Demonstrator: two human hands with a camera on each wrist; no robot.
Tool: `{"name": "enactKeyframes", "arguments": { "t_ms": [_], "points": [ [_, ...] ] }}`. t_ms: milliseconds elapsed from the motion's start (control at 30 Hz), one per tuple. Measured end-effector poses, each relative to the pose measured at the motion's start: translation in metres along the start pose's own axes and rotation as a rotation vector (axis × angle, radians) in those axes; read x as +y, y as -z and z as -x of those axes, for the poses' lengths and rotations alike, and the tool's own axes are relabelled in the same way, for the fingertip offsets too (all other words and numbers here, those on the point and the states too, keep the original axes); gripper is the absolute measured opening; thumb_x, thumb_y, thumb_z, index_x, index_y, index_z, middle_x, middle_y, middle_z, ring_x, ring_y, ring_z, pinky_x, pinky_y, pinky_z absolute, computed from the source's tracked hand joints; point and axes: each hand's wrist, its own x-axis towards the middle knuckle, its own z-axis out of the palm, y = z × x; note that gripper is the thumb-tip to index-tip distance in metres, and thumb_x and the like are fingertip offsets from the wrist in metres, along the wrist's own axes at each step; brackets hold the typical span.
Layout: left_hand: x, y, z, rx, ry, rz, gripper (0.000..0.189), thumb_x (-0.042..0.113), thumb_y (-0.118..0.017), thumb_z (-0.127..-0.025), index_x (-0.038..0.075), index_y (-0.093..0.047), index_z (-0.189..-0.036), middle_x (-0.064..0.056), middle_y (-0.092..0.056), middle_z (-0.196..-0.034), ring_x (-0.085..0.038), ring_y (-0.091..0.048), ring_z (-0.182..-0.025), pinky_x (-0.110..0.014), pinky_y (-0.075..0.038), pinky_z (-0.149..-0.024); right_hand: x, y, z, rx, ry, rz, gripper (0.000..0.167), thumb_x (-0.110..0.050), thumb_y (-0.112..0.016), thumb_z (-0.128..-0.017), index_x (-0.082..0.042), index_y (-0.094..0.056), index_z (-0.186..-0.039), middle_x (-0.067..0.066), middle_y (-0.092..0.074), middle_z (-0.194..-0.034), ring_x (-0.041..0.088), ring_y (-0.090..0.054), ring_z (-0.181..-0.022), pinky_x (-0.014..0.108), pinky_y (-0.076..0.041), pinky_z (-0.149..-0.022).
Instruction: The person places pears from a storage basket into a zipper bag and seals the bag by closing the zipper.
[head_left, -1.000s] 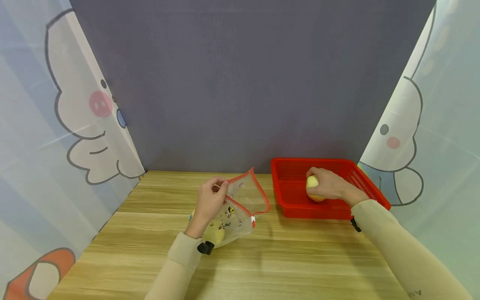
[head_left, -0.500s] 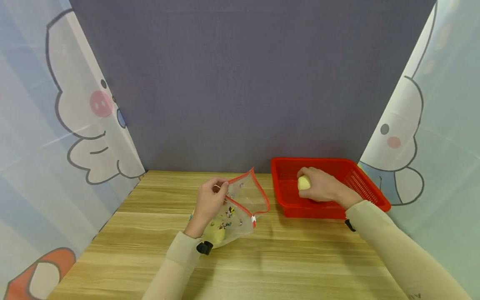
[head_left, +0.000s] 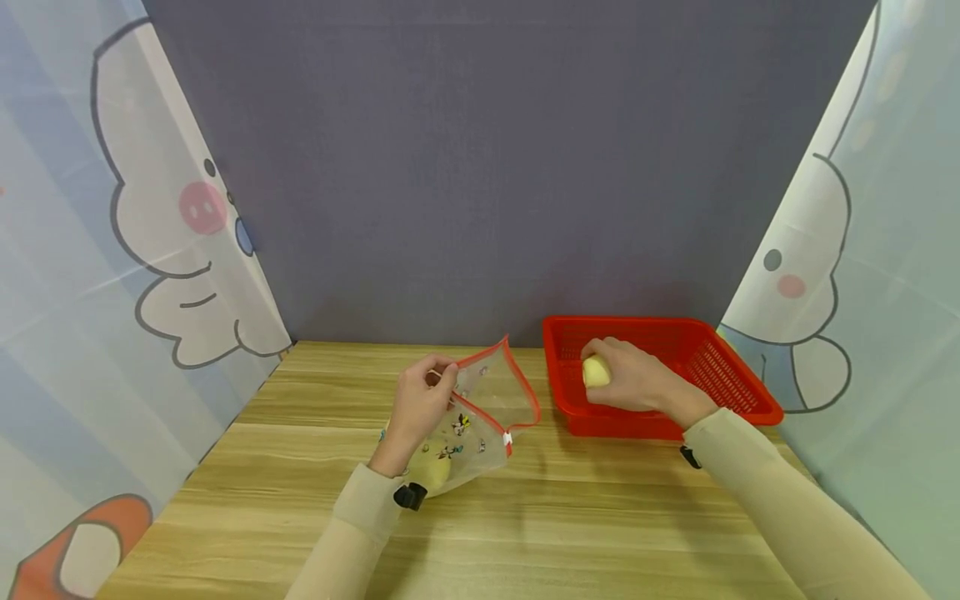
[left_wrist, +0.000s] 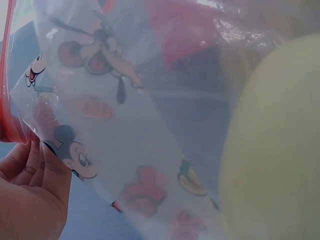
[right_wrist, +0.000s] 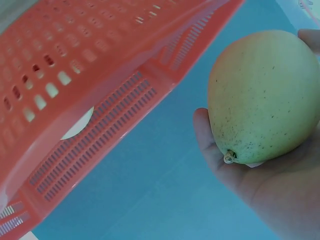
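At the table's middle, my left hand (head_left: 420, 408) pinches the upper edge of a clear zip bag (head_left: 480, 433) with cartoon prints and a red border. The bag's mouth gapes to the right, its white slider (head_left: 507, 438) at the near corner. A large pale yellow fruit (left_wrist: 275, 145) sits inside, partly hidden by my wrist in the head view. Over the left part of a red plastic basket (head_left: 622, 423), my right hand (head_left: 637, 379) grips a yellow mango (right_wrist: 265, 95), fingers wrapped round its side. Its stem end and small dark specks face the right wrist camera.
The basket's slotted wall (right_wrist: 85, 80) rises close beside the mango. A pale rounded shape (right_wrist: 80, 125) shows behind that wall. A wooden table (head_left: 540, 533) lies under everything, with a grey panel (head_left: 480, 167) behind and printed curtains at both sides.
My right hand has brought the mango up and leftward, from the basket's middle to its left side. My left hand and the bag have stayed in place.
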Motion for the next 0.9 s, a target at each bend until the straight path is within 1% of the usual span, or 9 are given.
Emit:
{"name": "enactKeyframes", "arguments": {
  "t_ms": [133,333,400,567,667,800,900],
  "points": [
    [0.001,0.000,0.000,0.000,0.000,0.001,0.014,0.000,-0.060,-0.101,-0.010,-0.070,-0.103,-0.026,-0.065,-0.085,-0.040,-0.064,-0.064,-0.041,-0.059,-0.050,-0.006,0.000,0.001,-0.003,0.007,-0.014,0.043,-0.025,-0.071,-0.076,-0.019,-0.060,-0.118,0.001,-0.056,-0.102,0.019,-0.052,-0.081,0.031,-0.048,-0.057],
    [0.003,0.001,0.000,-0.005,0.011,0.003,0.015,0.000,-0.059,-0.101,-0.011,-0.069,-0.103,-0.028,-0.065,-0.086,-0.035,-0.064,-0.064,-0.041,-0.060,-0.051,-0.017,-0.002,0.002,0.009,0.034,-0.031,0.043,-0.026,-0.071,-0.076,-0.021,-0.061,-0.118,-0.001,-0.057,-0.105,0.019,-0.052,-0.084,0.031,-0.049,-0.057],
    [0.002,0.001,-0.001,-0.007,0.014,0.008,0.015,0.000,-0.059,-0.101,-0.011,-0.069,-0.103,-0.030,-0.064,-0.087,-0.036,-0.064,-0.064,-0.041,-0.060,-0.051,-0.021,-0.002,0.001,0.018,0.048,-0.038,0.043,-0.026,-0.072,-0.076,-0.021,-0.061,-0.117,-0.001,-0.057,-0.105,0.019,-0.052,-0.084,0.031,-0.049,-0.057],
    [0.001,0.002,0.000,-0.005,0.015,0.024,0.015,-0.001,-0.059,-0.101,-0.012,-0.069,-0.104,-0.030,-0.063,-0.085,-0.042,-0.063,-0.065,-0.043,-0.060,-0.051,-0.032,-0.004,0.000,0.022,0.077,-0.068,0.044,-0.025,-0.072,-0.075,-0.021,-0.060,-0.118,-0.001,-0.056,-0.103,0.019,-0.051,-0.084,0.031,-0.049,-0.057],
    [0.002,0.003,0.001,-0.001,0.014,0.022,0.015,-0.001,-0.059,-0.101,-0.011,-0.069,-0.104,-0.030,-0.063,-0.084,-0.042,-0.063,-0.065,-0.040,-0.060,-0.051,-0.037,-0.005,0.000,0.024,0.094,-0.089,0.045,-0.024,-0.071,-0.076,-0.021,-0.060,-0.119,-0.002,-0.055,-0.103,0.018,-0.051,-0.085,0.031,-0.049,-0.058],
    [0.003,0.004,0.000,0.002,0.012,0.014,0.014,-0.001,-0.060,-0.101,-0.011,-0.070,-0.104,-0.029,-0.064,-0.084,-0.038,-0.064,-0.064,-0.035,-0.059,-0.050,-0.043,-0.007,0.000,0.039,0.114,-0.113,0.044,-0.023,-0.070,-0.075,-0.020,-0.060,-0.118,-0.003,-0.056,-0.105,0.017,-0.051,-0.087,0.032,-0.050,-0.062],
    [0.004,0.004,0.000,0.001,0.013,0.019,0.015,-0.001,-0.060,-0.101,-0.011,-0.069,-0.104,-0.029,-0.064,-0.084,-0.038,-0.064,-0.064,-0.035,-0.059,-0.050,-0.047,-0.010,0.000,0.053,0.129,-0.132,0.045,-0.023,-0.071,-0.075,-0.021,-0.060,-0.118,-0.004,-0.056,-0.107,0.017,-0.051,-0.089,0.032,-0.050,-0.065]
  ]
}}
